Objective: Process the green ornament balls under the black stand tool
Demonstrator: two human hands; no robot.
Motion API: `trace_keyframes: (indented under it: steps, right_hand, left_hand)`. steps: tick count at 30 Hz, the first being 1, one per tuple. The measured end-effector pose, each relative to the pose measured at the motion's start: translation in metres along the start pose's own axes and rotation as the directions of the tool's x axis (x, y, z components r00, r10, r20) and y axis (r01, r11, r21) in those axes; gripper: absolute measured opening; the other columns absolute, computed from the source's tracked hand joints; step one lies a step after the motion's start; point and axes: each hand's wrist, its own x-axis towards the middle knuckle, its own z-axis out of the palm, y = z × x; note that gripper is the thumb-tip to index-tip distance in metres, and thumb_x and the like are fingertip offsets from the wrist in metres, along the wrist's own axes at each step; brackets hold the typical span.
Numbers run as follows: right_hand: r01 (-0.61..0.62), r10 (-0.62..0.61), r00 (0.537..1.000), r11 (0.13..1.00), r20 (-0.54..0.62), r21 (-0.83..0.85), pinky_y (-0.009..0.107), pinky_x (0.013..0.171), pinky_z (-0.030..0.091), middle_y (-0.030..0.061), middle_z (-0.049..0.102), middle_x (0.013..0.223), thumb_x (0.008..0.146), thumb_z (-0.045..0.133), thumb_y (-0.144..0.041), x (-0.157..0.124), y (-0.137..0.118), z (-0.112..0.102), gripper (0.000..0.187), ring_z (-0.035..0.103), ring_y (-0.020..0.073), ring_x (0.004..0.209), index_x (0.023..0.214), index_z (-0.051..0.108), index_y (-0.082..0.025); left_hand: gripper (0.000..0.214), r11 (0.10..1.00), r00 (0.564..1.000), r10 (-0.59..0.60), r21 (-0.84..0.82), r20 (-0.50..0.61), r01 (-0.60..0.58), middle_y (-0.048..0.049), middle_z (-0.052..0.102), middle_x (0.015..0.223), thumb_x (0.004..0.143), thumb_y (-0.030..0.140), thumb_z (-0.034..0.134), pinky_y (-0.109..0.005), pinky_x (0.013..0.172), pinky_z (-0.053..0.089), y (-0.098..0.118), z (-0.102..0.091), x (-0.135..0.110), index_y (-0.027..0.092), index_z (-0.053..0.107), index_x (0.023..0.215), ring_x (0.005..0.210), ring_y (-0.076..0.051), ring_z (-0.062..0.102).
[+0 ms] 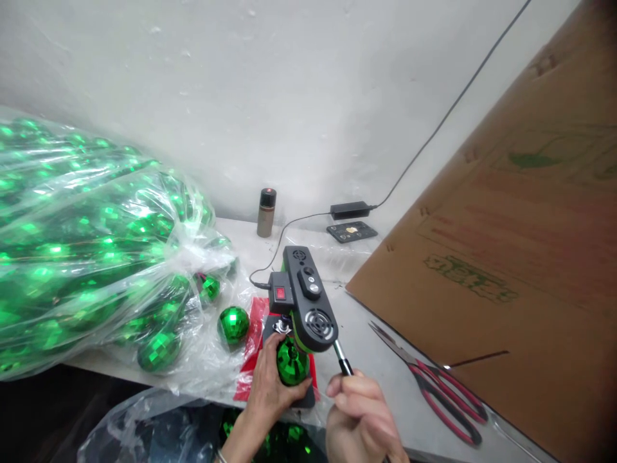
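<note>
My left hand (274,379) is wrapped around a shiny green faceted ball (292,361), like a mirror-ball ornament. The ball sits under the front end of a small black machine (311,299) with round vents and a red switch, above its base plate. From the machine's front right, a metal lever with a black grip (343,361) sticks out. My right hand (359,411) is closed at the end of that grip. Left of the machine, another green ball (234,325) lies on clear plastic. Red sheet material (250,366) shows beneath the machine.
A big clear bag (96,251) of green balls fills the left side. Red-handled scissors (434,386) lie at right, beside a large cardboard box (506,257). Toward the wall are a spray can (266,213), a phone (351,231) and a power adapter (350,209) with its cable. More balls (294,440) sit below the table edge.
</note>
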Motion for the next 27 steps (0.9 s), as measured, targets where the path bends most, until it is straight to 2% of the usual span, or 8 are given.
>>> trace_keyframes:
  steps: [7, 12, 15, 19, 21, 23, 25, 27]
  right_hand:
    - [0.128, -0.127, 0.991, 0.991, -0.029, 0.038, 0.029, 0.059, 0.052, -0.0060, 0.064, 0.066, 0.117, 0.050, -0.021, -0.024, 0.022, -0.006, 0.043, 0.057, 0.0099, 0.051, 0.077, 0.064, -0.021]
    - [0.153, -0.151, 0.987, 0.987, -0.056, 0.048, 0.029, 0.060, 0.052, -0.0056, 0.063, 0.064, 0.116, 0.056, -0.028, -0.027, 0.025, -0.004, 0.045, 0.054, 0.0089, 0.048, 0.072, 0.063, -0.020]
    - [0.060, -0.060, 0.998, 0.998, -0.026, -0.013, 0.030, 0.062, 0.050, -0.0041, 0.060, 0.061, 0.115, 0.057, -0.024, -0.009, 0.010, -0.005, 0.046, 0.056, 0.0110, 0.051, 0.070, 0.065, -0.019]
    - [-0.144, 0.152, 0.980, 0.987, 0.130, -0.067, 0.026, 0.050, 0.039, -0.0016, 0.062, 0.064, 0.111, 0.062, -0.025, 0.027, -0.014, -0.008, 0.041, 0.056, 0.0110, 0.051, 0.071, 0.066, -0.019]
    - [-0.215, 0.228, 0.960, 0.972, 0.160, -0.091, 0.025, 0.049, 0.039, -0.0007, 0.063, 0.066, 0.112, 0.062, -0.030, 0.038, -0.022, -0.009, 0.041, 0.056, 0.0107, 0.051, 0.072, 0.066, -0.019]
    - [-0.229, 0.241, 0.956, 0.969, 0.166, -0.092, 0.024, 0.049, 0.040, -0.0007, 0.064, 0.066, 0.112, 0.062, -0.032, 0.041, -0.026, -0.008, 0.042, 0.056, 0.0104, 0.052, 0.072, 0.065, -0.020]
    - [-0.224, 0.235, 0.956, 0.971, 0.172, -0.083, 0.024, 0.051, 0.041, -0.0008, 0.064, 0.068, 0.112, 0.062, -0.029, 0.038, -0.027, -0.007, 0.040, 0.057, 0.0102, 0.054, 0.073, 0.066, -0.020]
    - [-0.204, 0.213, 0.961, 0.977, 0.175, -0.064, 0.023, 0.053, 0.042, -0.0009, 0.064, 0.069, 0.112, 0.061, -0.025, 0.033, -0.026, -0.006, 0.038, 0.059, 0.0103, 0.057, 0.075, 0.067, -0.020]
  left_hand:
    - [0.088, 1.000, 1.000, -0.010, 0.018, 0.025, 0.010, -0.0203, 0.073, 0.146, 0.065, 0.026, 0.096, -0.064, 0.118, 0.060, 0.000, 0.002, 0.000, 0.018, 0.060, 0.145, 0.139, -0.043, 0.072]
    - [0.087, 1.000, 0.999, -0.008, -0.004, 0.035, 0.008, -0.0220, 0.072, 0.146, 0.067, 0.026, 0.095, -0.065, 0.119, 0.059, 0.000, 0.001, 0.000, 0.016, 0.059, 0.145, 0.139, -0.044, 0.072]
    - [0.088, 1.000, 0.999, -0.020, -0.010, 0.029, 0.021, -0.0200, 0.073, 0.146, 0.065, 0.025, 0.096, -0.065, 0.120, 0.059, 0.002, 0.001, 0.003, 0.018, 0.060, 0.144, 0.139, -0.043, 0.071]
    - [0.091, 1.000, 0.998, -0.013, -0.005, 0.055, 0.013, -0.0200, 0.072, 0.148, 0.065, 0.026, 0.099, -0.065, 0.120, 0.059, -0.002, -0.001, 0.004, 0.019, 0.059, 0.146, 0.140, -0.043, 0.071]
    - [0.097, 0.999, 0.998, 0.028, 0.026, 0.058, -0.030, -0.0212, 0.069, 0.153, 0.066, 0.027, 0.102, -0.066, 0.121, 0.059, -0.012, -0.006, -0.006, 0.020, 0.057, 0.152, 0.144, -0.044, 0.069]
    - [0.102, 0.989, 0.991, 0.117, 0.081, 0.070, -0.123, -0.0225, 0.066, 0.158, 0.070, 0.032, 0.104, -0.066, 0.120, 0.060, -0.027, -0.015, -0.025, 0.022, 0.053, 0.158, 0.147, -0.045, 0.067]
    - [0.106, 0.958, 0.963, 0.248, 0.124, 0.106, -0.260, -0.0241, 0.064, 0.161, 0.073, 0.046, 0.104, -0.065, 0.116, 0.063, -0.040, -0.029, -0.046, 0.025, 0.051, 0.163, 0.148, -0.047, 0.066]
    - [0.104, 0.923, 0.931, 0.350, 0.134, 0.100, -0.361, -0.0258, 0.061, 0.163, 0.080, 0.066, 0.095, -0.063, 0.112, 0.065, -0.045, -0.047, -0.059, 0.025, 0.050, 0.164, 0.148, -0.048, 0.065]
